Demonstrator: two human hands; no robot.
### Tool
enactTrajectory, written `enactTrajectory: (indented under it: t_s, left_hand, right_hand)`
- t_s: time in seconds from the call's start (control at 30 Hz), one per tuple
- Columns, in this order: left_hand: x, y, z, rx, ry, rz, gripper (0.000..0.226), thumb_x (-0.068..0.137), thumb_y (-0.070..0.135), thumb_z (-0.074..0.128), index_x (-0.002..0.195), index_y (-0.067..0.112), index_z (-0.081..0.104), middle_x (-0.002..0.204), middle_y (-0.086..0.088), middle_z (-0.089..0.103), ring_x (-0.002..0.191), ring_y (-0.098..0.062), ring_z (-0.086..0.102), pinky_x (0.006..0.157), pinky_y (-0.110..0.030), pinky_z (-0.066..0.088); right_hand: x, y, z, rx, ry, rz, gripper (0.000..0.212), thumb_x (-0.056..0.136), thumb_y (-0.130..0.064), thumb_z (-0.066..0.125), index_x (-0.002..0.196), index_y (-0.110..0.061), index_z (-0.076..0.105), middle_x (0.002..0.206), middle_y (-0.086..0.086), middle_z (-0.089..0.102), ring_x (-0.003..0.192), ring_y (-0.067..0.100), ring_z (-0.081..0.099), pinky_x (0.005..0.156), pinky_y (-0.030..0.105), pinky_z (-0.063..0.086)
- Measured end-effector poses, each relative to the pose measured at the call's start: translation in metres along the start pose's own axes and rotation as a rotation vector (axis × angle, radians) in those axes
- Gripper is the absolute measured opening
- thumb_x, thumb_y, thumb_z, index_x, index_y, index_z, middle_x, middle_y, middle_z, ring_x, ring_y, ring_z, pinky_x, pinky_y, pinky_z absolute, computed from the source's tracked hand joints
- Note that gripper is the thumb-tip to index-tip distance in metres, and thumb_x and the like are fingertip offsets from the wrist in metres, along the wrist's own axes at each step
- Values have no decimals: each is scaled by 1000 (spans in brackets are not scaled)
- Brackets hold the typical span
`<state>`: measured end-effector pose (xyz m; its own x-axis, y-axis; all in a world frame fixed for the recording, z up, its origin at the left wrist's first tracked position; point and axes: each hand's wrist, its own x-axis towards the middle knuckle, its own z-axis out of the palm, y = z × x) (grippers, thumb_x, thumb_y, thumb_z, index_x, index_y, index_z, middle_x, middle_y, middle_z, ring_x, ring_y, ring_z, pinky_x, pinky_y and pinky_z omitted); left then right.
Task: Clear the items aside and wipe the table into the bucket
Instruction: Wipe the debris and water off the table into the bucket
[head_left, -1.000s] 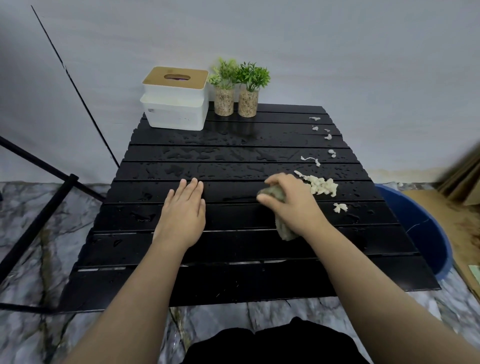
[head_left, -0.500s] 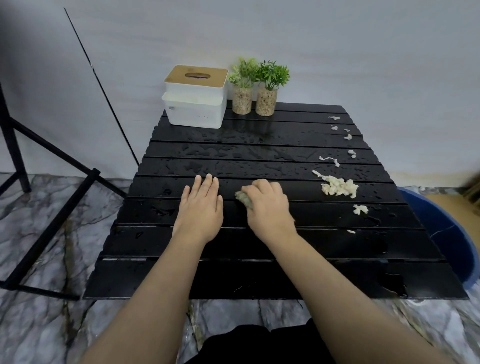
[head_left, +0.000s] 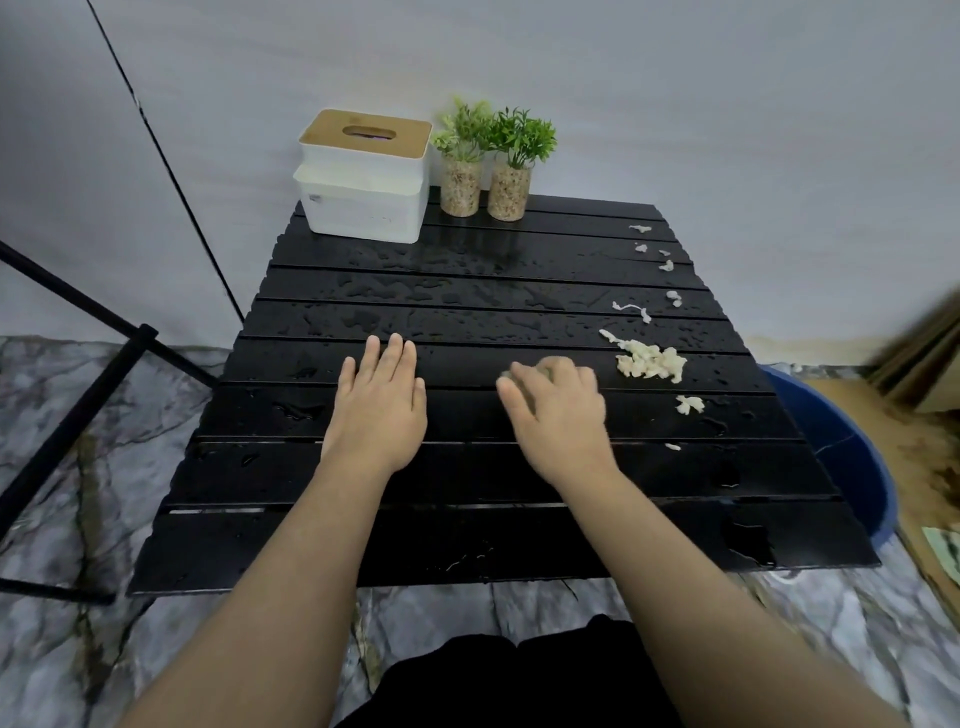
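Tabletop (head_left: 467, 291): black, slatted and wet with droplets, it filled the middle of the view.
Bucket (head_left: 841, 441): blue, it stood on the floor at about 3 o'clock, partly hidden under the tabletop's right edge.
Tissue box (head_left: 363, 176): white with a tan lid, it sat at the far edge around 11 o'clock.
Potted plants (head_left: 493, 161): two small green ones stood side by side at 12 o'clock, just beside the tissue box.
Left hand (head_left: 379, 405): open and flat, palm down, it pressed on the tabletop near the centre, holding nothing.
Right hand (head_left: 558, 410): blurred, it was closed over a greyish cloth (head_left: 540, 364), only a bit of which showed past the fingers.
Scraps (head_left: 649, 361): a pale heap lay just at 2 o'clock of the right hand, near it but apart; smaller bits trailed along the right side toward the far edge.
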<state>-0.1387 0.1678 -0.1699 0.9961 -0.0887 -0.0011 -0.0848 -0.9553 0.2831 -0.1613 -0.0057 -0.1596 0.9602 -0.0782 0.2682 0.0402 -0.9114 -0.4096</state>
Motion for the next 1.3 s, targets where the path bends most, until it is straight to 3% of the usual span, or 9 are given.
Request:
enactTrajectory:
  t_s: [0.17,0.43,0.7,0.8,0.93,1.0,1.1,1.2,1.3]
  left_hand:
    - [1,-2,-2,10,-5,1,52,98,30,16,147,15,7,158,0,3,146,-18,-6,119,-38,-1]
    - [0,0,-2,-15,6,4,51,99,30,16,147,16,8,158,0,3,146,-17,-6,119,-38,-3]
    - [3,0,-2,-27,-8,-4,51,99,30,18,147,18,10,158,3,5,146,-15,-5,118,-36,-2]
    - [1,4,-4,-43,-16,-42,50,99,30,20,147,17,13,158,2,6,146,-16,-4,119,-38,-1]
    - [-9,40,-2,-102,11,-52,49,98,27,24,146,16,19,157,-1,15,146,-19,-1,119,-41,0]
    - [-16,75,3,-136,23,39,49,98,27,26,145,16,21,156,0,18,146,-18,-1,118,-41,-2]
    - [-19,116,12,-195,32,124,48,98,26,27,145,17,21,156,2,20,146,-16,0,118,-39,-3]
    - [-8,134,21,-176,18,131,49,98,26,27,146,17,20,156,2,19,146,-15,1,118,-38,0]
    - [3,143,30,-133,-8,129,50,98,27,26,146,16,19,157,2,17,146,-16,1,119,-39,2]
  right_hand:
    - [-19,-25,9,133,-193,-377,24,85,-29,59,107,-20,64,108,6,56,98,27,46,80,42,44]
    - [49,45,2,-59,32,56,23,88,-23,56,108,-14,63,114,13,54,107,35,42,88,38,36]
    - [-25,1,-8,51,-117,-381,25,85,-31,54,106,-23,63,107,3,59,95,27,50,72,36,41]
    - [-61,49,-36,41,-98,-331,31,82,-42,44,107,-32,60,106,-6,60,94,20,51,71,32,38]
    - [-39,125,-61,10,10,-125,28,84,-30,57,108,-21,66,112,7,62,98,32,54,84,45,48]
    - [-14,145,-70,-9,26,-36,26,86,-17,62,111,-15,66,119,11,59,106,33,49,96,39,39]
    - [-1,145,-84,73,86,4,23,87,-13,61,110,-13,66,119,8,58,106,28,46,92,22,33]
    - [-31,126,-92,164,0,-104,21,88,-27,58,107,-21,63,120,-1,56,104,17,43,86,14,27]
    - [-83,109,-79,11,-33,-182,31,83,-51,46,108,-37,58,130,-8,53,113,15,43,81,32,36]
